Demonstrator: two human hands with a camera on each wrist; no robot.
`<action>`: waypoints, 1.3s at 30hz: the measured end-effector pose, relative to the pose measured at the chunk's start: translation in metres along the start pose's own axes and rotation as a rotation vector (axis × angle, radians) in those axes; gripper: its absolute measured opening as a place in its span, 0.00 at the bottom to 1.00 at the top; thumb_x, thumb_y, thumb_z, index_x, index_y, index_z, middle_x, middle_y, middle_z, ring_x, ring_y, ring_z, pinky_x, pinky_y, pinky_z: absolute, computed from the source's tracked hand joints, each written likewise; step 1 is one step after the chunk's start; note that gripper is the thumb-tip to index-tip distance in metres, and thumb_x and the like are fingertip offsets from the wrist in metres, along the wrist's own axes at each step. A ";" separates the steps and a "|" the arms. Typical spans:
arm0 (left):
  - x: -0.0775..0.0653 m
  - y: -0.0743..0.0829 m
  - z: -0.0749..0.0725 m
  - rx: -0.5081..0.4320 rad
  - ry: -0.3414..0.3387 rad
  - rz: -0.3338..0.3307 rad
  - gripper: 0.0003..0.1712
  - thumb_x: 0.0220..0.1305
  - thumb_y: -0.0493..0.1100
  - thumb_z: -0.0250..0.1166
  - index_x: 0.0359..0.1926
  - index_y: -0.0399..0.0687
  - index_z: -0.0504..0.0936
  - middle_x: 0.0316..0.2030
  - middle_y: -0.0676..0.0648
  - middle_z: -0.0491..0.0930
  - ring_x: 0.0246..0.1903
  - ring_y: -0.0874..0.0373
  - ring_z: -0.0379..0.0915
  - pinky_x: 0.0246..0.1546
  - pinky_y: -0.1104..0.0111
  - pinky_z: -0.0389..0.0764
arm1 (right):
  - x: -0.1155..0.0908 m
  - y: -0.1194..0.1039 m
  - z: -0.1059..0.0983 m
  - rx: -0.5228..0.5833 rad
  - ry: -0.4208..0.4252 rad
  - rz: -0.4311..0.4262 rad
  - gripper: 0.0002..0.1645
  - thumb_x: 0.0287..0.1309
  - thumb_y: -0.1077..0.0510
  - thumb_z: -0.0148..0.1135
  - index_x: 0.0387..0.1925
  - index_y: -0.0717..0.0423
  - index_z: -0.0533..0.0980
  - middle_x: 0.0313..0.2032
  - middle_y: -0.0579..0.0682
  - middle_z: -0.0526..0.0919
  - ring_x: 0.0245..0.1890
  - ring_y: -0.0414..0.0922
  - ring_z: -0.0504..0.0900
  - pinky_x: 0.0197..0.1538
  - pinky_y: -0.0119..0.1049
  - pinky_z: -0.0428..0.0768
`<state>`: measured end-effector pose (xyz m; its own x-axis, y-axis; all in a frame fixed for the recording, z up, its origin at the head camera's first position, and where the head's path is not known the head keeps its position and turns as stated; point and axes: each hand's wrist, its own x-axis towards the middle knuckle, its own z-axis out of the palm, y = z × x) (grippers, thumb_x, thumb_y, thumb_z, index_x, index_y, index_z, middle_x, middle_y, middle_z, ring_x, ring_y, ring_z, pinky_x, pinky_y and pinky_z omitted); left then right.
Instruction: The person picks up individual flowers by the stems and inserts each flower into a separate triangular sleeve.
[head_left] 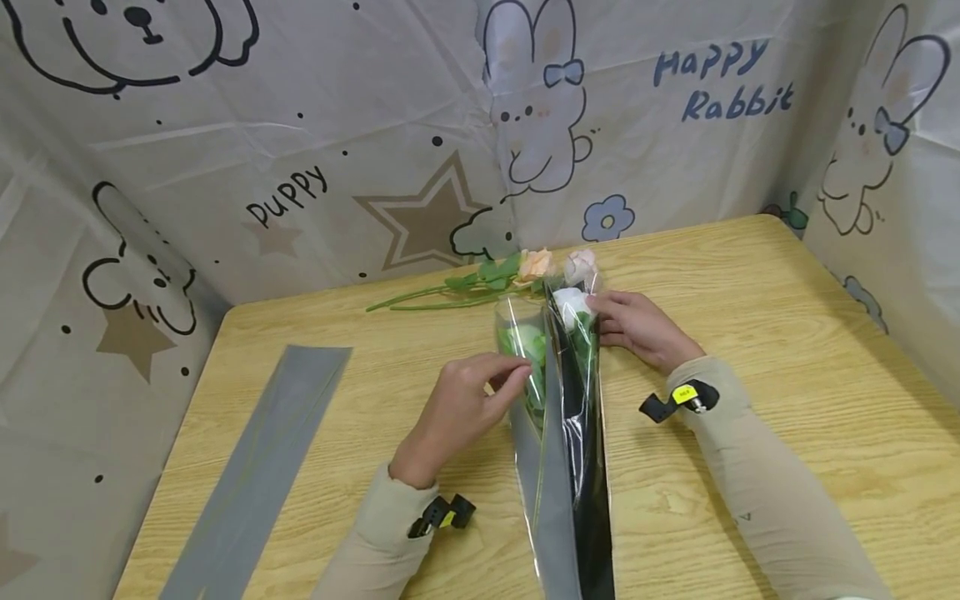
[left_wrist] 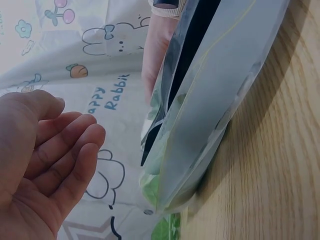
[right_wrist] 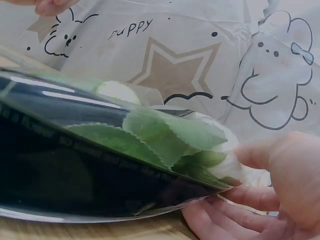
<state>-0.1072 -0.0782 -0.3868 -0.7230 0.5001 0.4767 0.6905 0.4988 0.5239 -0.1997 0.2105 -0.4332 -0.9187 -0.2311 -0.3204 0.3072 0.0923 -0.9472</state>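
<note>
The right hand (head_left: pixel 637 327) pinches the white flower (head_left: pixel 571 305) in black wrap (head_left: pixel 594 500); the left hand (head_left: pixel 463 402) is loose, near the gray flower wrap (head_left: pixel 558 517).

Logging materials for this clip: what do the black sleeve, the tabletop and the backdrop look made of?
Black sleeve: probably thin plastic film, glossy, with bright streaked highlights. Tabletop: wood or wood-look laminate, satin, showing grain lines. Backdrop: perhaps fabric or plastic sheeting, faintly shiny, creased.

We see a white flower (head_left: pixel 572 302) in a black, clear-fronted sleeve (head_left: pixel 588 467), leaves showing, alongside a pale bloom (head_left: pixel 530 340) in a grey sleeve (head_left: pixel 558 517).
</note>
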 end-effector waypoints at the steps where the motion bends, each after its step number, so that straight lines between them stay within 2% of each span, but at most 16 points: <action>1: 0.000 0.000 0.000 0.000 0.000 -0.002 0.11 0.73 0.42 0.65 0.44 0.42 0.91 0.33 0.50 0.90 0.31 0.63 0.83 0.32 0.70 0.87 | 0.001 0.001 0.000 -0.008 0.000 -0.004 0.34 0.78 0.45 0.54 0.69 0.68 0.65 0.46 0.45 0.81 0.45 0.35 0.84 0.51 0.30 0.87; 6: 0.000 -0.002 0.001 0.003 0.002 0.000 0.10 0.73 0.42 0.65 0.44 0.43 0.91 0.33 0.50 0.90 0.30 0.64 0.82 0.32 0.72 0.86 | 0.002 0.002 0.002 -0.081 0.027 -0.051 0.34 0.76 0.47 0.58 0.67 0.73 0.70 0.46 0.46 0.82 0.43 0.33 0.85 0.50 0.28 0.87; 12: 0.000 -0.001 0.000 0.003 -0.003 -0.002 0.10 0.73 0.42 0.65 0.44 0.43 0.91 0.33 0.50 0.90 0.30 0.64 0.82 0.32 0.69 0.87 | -0.001 0.000 0.002 -0.250 0.119 -0.112 0.31 0.71 0.44 0.63 0.59 0.67 0.79 0.36 0.45 0.85 0.31 0.35 0.85 0.41 0.29 0.87; 18: 0.000 -0.002 -0.001 0.023 0.000 -0.001 0.10 0.73 0.43 0.65 0.43 0.44 0.91 0.33 0.50 0.90 0.30 0.64 0.82 0.32 0.69 0.87 | -0.003 0.000 -0.001 -0.337 0.189 -0.129 0.32 0.70 0.40 0.63 0.60 0.63 0.80 0.39 0.51 0.86 0.32 0.39 0.83 0.39 0.29 0.85; 24: 0.000 -0.002 -0.002 0.028 0.002 -0.004 0.10 0.74 0.43 0.65 0.43 0.45 0.91 0.32 0.50 0.90 0.29 0.64 0.82 0.32 0.68 0.87 | -0.001 0.000 -0.002 -0.322 0.243 -0.160 0.30 0.73 0.41 0.60 0.58 0.64 0.79 0.43 0.58 0.85 0.32 0.39 0.83 0.39 0.29 0.85; 31: 0.000 -0.006 -0.001 0.028 0.007 -0.008 0.11 0.74 0.42 0.64 0.42 0.43 0.91 0.32 0.49 0.90 0.30 0.62 0.82 0.32 0.65 0.88 | 0.000 0.002 -0.004 -0.304 0.249 -0.158 0.30 0.74 0.43 0.58 0.59 0.65 0.78 0.48 0.60 0.85 0.34 0.37 0.83 0.39 0.28 0.85; 35: 0.000 -0.017 -0.005 0.052 0.014 -0.035 0.11 0.74 0.43 0.64 0.43 0.43 0.91 0.35 0.48 0.91 0.31 0.62 0.83 0.34 0.65 0.88 | 0.001 0.004 -0.003 -0.290 0.246 -0.163 0.30 0.75 0.42 0.58 0.60 0.64 0.78 0.49 0.59 0.85 0.35 0.37 0.83 0.40 0.29 0.86; 39: -0.003 -0.037 -0.017 0.083 0.033 -0.112 0.12 0.75 0.42 0.63 0.44 0.41 0.90 0.37 0.45 0.92 0.33 0.59 0.86 0.36 0.65 0.89 | 0.002 0.006 0.000 -0.286 0.239 -0.186 0.29 0.75 0.42 0.57 0.60 0.63 0.78 0.49 0.61 0.85 0.35 0.38 0.84 0.41 0.30 0.86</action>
<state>-0.1308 -0.1101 -0.3956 -0.7953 0.4152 0.4417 0.6038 0.6078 0.5158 -0.1996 0.2103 -0.4400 -0.9941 -0.0404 -0.1003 0.0805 0.3430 -0.9359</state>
